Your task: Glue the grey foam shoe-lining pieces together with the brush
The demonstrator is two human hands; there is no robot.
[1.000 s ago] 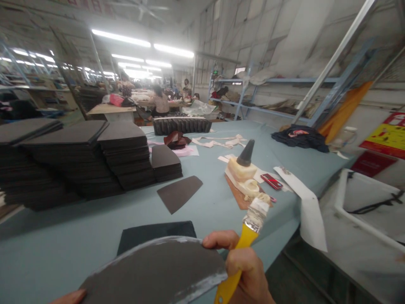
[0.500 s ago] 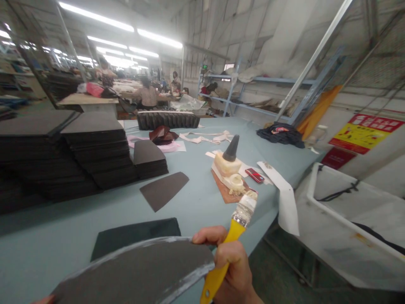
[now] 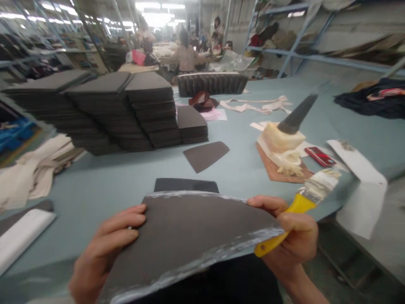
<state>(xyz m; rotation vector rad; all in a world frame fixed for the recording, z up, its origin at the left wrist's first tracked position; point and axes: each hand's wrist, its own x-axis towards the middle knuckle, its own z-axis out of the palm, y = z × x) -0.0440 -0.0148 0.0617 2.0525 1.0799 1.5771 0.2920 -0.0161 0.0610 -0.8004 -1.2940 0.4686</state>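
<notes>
A dark grey sheet panel (image 3: 196, 232) is held up in front of me, with streaky white glue along its far and near edges. My left hand (image 3: 107, 240) grips its left side, fingers on top. At the right corner, my right hand (image 3: 292, 232) pinches the panel and also holds a paintbrush (image 3: 300, 204) with a yellow handle. The brush's whitish bristles point up and right. Behind the panel a dark piece (image 3: 186, 185) lies on the table, partly covered. A single grey panel (image 3: 207, 155) lies farther off.
Tall stacks of grey panels (image 3: 123, 109) stand at the back left. To the right, a glue-crusted container (image 3: 281, 141) with a black cone sits on a brown board, beside a red box (image 3: 319, 156) and a white strip (image 3: 363, 190). Pale cloth (image 3: 34, 169) lies at left. People work in the background.
My view has turned left and down, bringing my left hand fully into sight. The panel now appears more central, still held, and the brush remains in my right hand.
</notes>
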